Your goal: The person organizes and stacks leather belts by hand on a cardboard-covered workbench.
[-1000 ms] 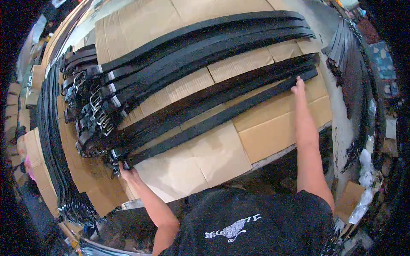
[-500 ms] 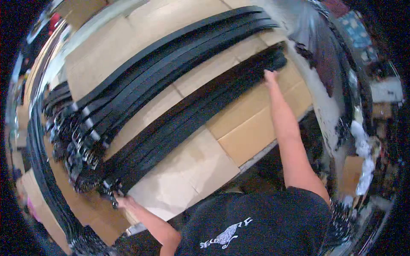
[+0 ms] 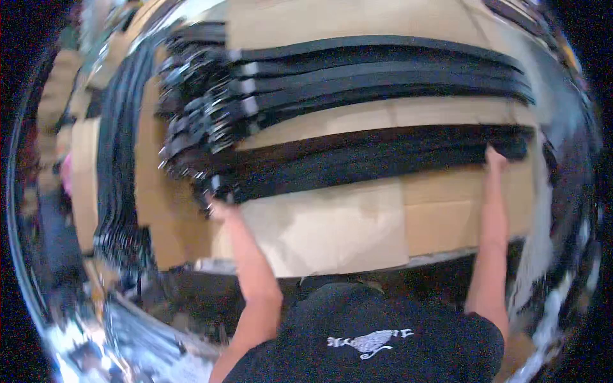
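Note:
A bundle of black belts [image 3: 345,158] lies across the cardboard, nearly level in view, with metal buckles at its left end. My left hand [image 3: 221,208] is at that buckle end, fingers closed on its near edge and a little blurred. At the other end, my right hand [image 3: 495,159] grips the tips of the belts, thumb on top and the other fingers mostly hidden. Just beyond lies another row of black belts [image 3: 383,71], with pale bands close to a heap of shiny buckles [image 3: 207,105].
Cardboard sheets [image 3: 319,236] cover the table beneath the belts. On the left, more dark belts [image 3: 118,153] hang or lie lengthwise, buckles toward me. The table's front edge [image 3: 440,256] runs close to my body.
My view has turned, so the table and belts now appear more level and shifted right. Both hands stay at the same two ends of the near bundle.

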The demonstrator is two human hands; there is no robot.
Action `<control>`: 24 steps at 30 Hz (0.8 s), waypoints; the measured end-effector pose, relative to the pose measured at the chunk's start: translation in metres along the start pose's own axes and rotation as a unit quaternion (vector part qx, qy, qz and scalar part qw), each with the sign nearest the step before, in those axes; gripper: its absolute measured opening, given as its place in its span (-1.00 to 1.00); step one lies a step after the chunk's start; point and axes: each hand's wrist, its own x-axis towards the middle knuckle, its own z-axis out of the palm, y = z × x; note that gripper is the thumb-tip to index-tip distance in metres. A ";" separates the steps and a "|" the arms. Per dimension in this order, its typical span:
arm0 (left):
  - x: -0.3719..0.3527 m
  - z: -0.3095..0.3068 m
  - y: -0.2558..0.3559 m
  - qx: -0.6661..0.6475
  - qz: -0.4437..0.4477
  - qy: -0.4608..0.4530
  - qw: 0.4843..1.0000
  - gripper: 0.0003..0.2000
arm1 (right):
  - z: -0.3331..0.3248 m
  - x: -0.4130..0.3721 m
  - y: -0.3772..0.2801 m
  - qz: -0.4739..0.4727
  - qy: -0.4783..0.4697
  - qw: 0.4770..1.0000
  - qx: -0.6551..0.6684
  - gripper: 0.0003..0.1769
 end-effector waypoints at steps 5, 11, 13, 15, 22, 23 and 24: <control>0.020 -0.012 0.002 -0.045 -0.033 0.054 0.997 -0.17 | 0.003 0.022 -0.001 0.064 -0.075 0.995 0.019 -0.32; 0.046 -0.026 -0.013 -0.045 0.090 0.090 0.991 -0.13 | -0.021 0.036 -0.008 0.129 -0.126 0.983 0.027 -0.39; 0.028 -0.018 -0.013 -0.035 0.115 0.115 0.986 -0.14 | -0.027 0.045 -0.004 0.118 -0.169 0.974 0.094 -0.48; 0.000 0.008 0.001 -0.010 0.129 0.152 0.980 -0.16 | -0.017 0.061 0.013 0.123 -0.196 0.964 0.135 -0.50; 0.027 -0.028 -0.003 0.255 0.159 0.160 0.940 -0.46 | -0.038 0.029 0.009 0.080 -0.298 0.908 0.283 -0.40; 0.030 -0.038 -0.008 0.368 0.222 0.182 0.884 -0.51 | -0.043 0.001 -0.015 0.139 -0.287 0.925 0.207 -0.29; 0.023 -0.044 -0.012 0.455 0.327 0.201 0.804 -0.56 | -0.036 -0.003 -0.008 0.123 -0.279 0.930 0.208 -0.23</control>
